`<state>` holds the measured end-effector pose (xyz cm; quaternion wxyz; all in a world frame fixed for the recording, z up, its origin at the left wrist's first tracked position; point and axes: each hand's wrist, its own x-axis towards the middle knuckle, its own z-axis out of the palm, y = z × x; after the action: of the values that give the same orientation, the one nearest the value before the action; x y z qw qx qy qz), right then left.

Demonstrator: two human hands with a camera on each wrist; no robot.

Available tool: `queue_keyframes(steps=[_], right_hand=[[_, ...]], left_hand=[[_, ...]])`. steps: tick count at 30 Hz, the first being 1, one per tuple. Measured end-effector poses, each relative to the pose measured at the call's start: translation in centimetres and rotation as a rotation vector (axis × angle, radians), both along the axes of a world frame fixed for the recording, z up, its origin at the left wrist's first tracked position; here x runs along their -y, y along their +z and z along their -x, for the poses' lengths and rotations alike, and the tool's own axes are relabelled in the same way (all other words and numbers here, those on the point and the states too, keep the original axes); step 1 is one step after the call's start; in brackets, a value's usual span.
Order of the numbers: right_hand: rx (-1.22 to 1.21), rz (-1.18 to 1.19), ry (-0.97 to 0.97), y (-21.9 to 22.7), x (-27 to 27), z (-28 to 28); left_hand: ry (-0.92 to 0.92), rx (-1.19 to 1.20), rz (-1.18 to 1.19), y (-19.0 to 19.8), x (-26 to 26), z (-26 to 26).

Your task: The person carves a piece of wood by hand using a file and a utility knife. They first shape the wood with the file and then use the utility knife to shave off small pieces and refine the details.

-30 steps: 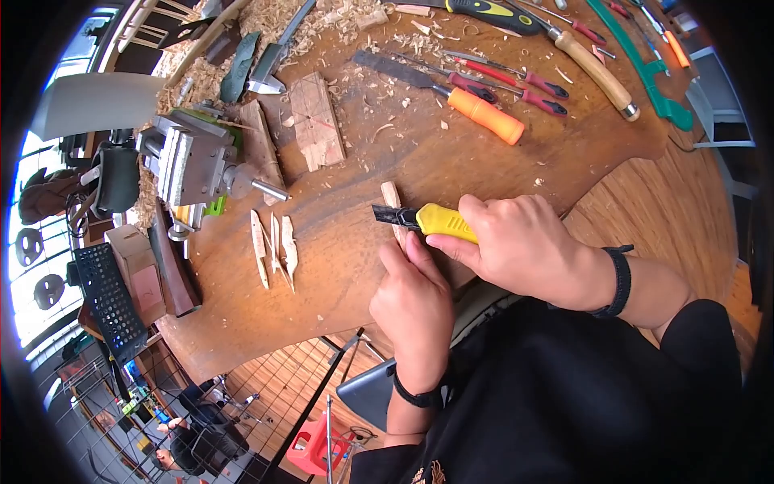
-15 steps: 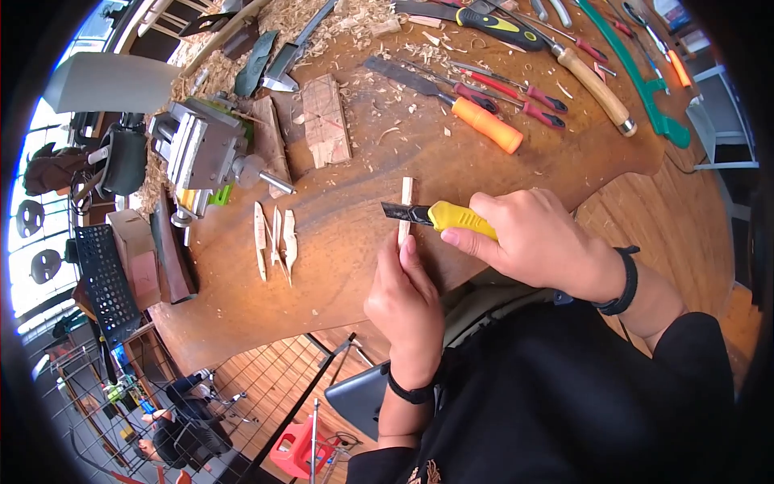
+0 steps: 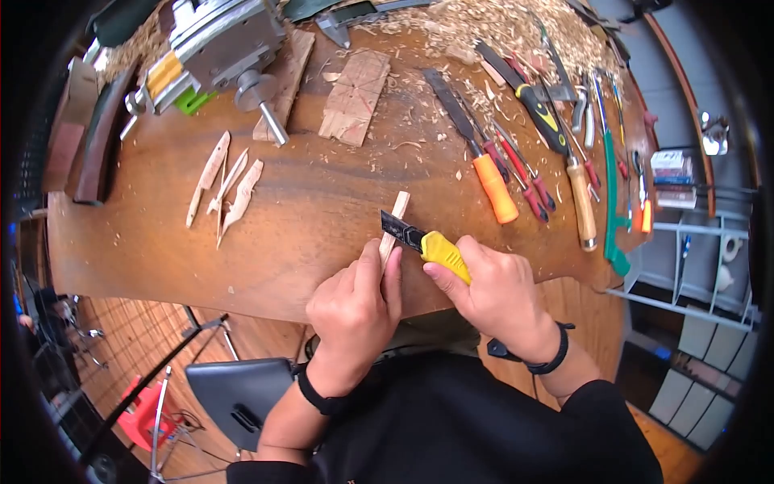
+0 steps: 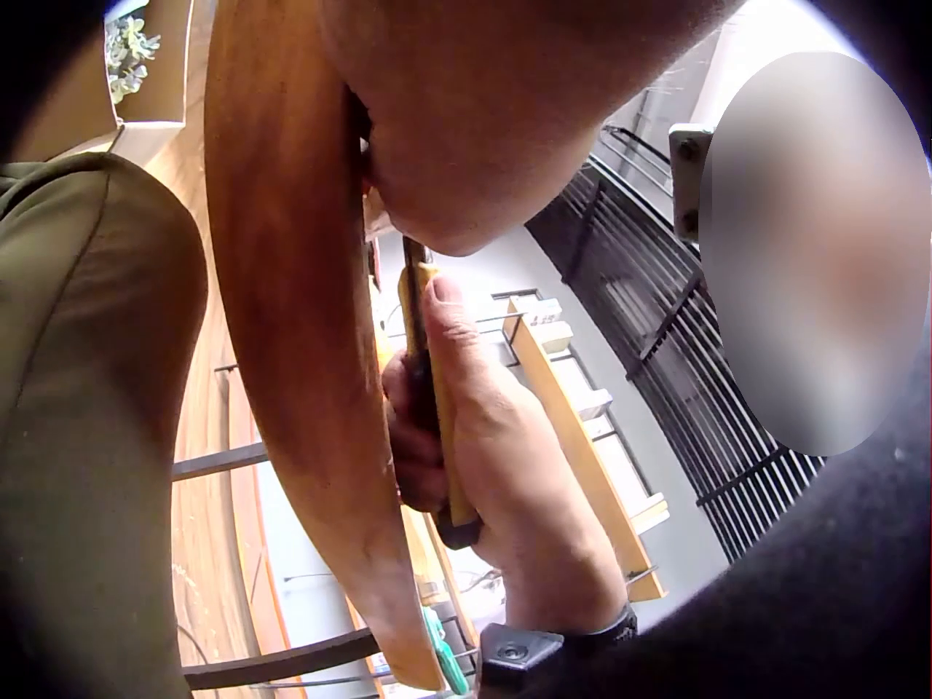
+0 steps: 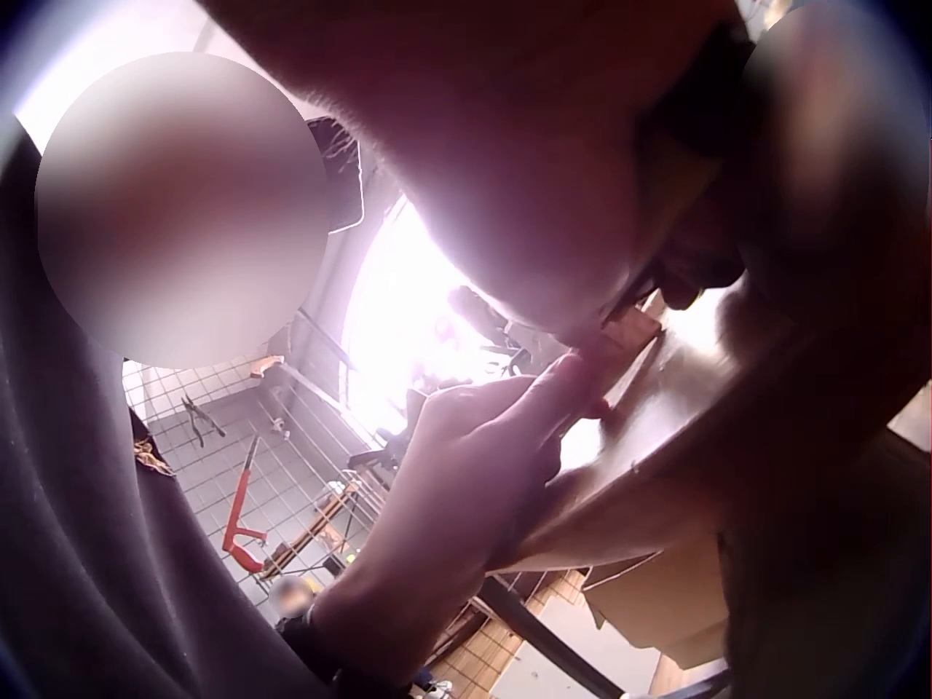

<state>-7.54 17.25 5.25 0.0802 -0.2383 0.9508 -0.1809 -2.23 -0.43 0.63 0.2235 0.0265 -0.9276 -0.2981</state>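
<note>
My left hand [image 3: 355,294] pinches the lower end of a small wooden stick [image 3: 401,208] between thumb and fingers, above the near part of the bench. In my right hand [image 3: 500,294] is a yellow utility knife [image 3: 443,252], gripped by its handle, its dark blade lying across the stick just beyond the left fingertips. The left wrist view shows the right hand [image 4: 503,437] wrapped round the knife handle [image 4: 437,408]. The right wrist view shows the left hand [image 5: 466,466] holding the stick [image 5: 629,338], with the knife mostly in shadow.
Several thin carved wood pieces [image 3: 234,189] lie at left on the wooden bench [image 3: 306,218]. A metal vise [image 3: 234,48] and a marked wood block [image 3: 356,93] stand farther back. To the right lie an orange-handled file [image 3: 493,189], other hand tools and wood shavings [image 3: 516,36].
The head view has turned, so the bench tools appear swung round. Both hands keep their hold on stick and knife; the stick now leans to the right, the blade still across it.
</note>
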Motion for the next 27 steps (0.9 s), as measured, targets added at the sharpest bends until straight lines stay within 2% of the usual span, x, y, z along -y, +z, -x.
queue_keyframes(steps=[10,13,16,18,27], right_hand=[[-0.059,-0.018,-0.027,-0.4,1.8,0.1],[-0.113,0.028,-0.036,-0.7,2.4,0.2],[-0.117,0.091,-0.051,-0.5,2.1,0.2],[-0.057,0.044,-0.041,-0.3,1.5,0.0],[-0.08,0.09,-0.074,-0.7,0.5,-1.0]], left_hand=[[0.0,-0.011,0.022,-0.2,-0.1,-0.4],[0.052,0.001,0.059,-0.1,-0.1,-0.2],[0.057,0.018,0.116,0.1,-0.3,-0.3],[0.058,0.039,0.131,0.1,-0.4,-0.3],[0.017,0.121,0.167,0.7,-0.5,-0.4]])
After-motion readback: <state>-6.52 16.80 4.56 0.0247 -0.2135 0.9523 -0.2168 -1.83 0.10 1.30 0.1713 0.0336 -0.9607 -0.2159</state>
